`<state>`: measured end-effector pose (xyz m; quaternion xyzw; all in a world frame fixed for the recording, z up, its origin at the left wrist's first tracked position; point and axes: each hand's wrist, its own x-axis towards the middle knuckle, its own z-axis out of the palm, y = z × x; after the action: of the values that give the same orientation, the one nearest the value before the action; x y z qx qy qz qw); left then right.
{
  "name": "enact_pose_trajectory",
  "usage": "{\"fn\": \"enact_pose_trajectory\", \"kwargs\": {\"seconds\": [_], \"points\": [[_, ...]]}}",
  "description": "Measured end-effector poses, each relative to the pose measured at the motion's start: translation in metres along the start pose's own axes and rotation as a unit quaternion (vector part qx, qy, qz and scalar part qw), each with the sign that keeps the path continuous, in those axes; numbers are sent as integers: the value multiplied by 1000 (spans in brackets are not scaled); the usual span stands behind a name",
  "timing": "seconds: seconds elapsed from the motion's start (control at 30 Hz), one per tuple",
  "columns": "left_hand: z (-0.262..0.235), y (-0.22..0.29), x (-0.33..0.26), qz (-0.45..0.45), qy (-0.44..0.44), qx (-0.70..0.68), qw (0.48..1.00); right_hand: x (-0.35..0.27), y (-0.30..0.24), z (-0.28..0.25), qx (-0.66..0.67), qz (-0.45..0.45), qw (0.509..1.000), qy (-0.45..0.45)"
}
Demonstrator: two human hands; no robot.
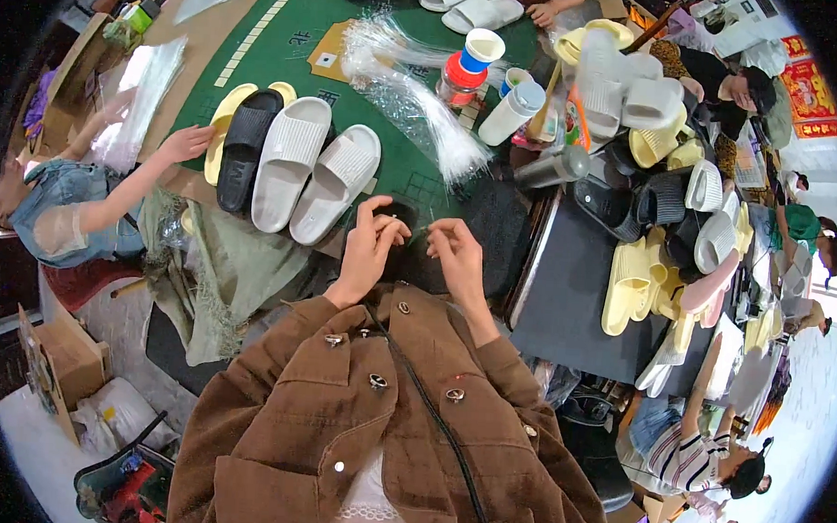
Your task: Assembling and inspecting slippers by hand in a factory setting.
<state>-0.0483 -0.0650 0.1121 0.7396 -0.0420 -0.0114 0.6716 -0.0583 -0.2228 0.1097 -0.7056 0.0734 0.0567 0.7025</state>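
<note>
My left hand (368,247) and my right hand (457,262) are raised close together in front of my jacket, at the near table edge. Both have thumb and forefinger pinched. Something thin seems to run between the fingertips, too fine to name. Behind and between my hands is a dark patch whose kind I cannot tell. Left of my left hand lie a grey slide slipper (340,177), another grey slipper (291,165), a black slipper (248,148) and part of a yellow slipper (219,135). Beyond my right hand, a bundle of clear plastic strands (449,135) spreads over the green mat (387,146).
A white bottle (511,113), stacked cups (481,52) on a red-lidded jar (458,79) and a grey tumbler (553,167) stand ahead right. Slippers pile on the dark table (568,288) at right. A co-worker's hand (187,143) touches the yellow slipper; other people sit around.
</note>
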Motion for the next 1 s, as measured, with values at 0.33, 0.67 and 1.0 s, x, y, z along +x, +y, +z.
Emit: {"fn": "enact_pose_trajectory", "kwargs": {"seconds": [0.33, 0.67, 1.0], "points": [[2, 5, 4, -3, 1, 31, 1000, -8, -8, 5, -76, -40, 996, -8], [-1, 16, 2, -3, -57, 72, 996, -11, -8, 8, -129, -88, 988, -3], [-2, 11, 5, -51, -100, 27, 993, -10, 1, 5, -173, -138, 975, -3]]}}
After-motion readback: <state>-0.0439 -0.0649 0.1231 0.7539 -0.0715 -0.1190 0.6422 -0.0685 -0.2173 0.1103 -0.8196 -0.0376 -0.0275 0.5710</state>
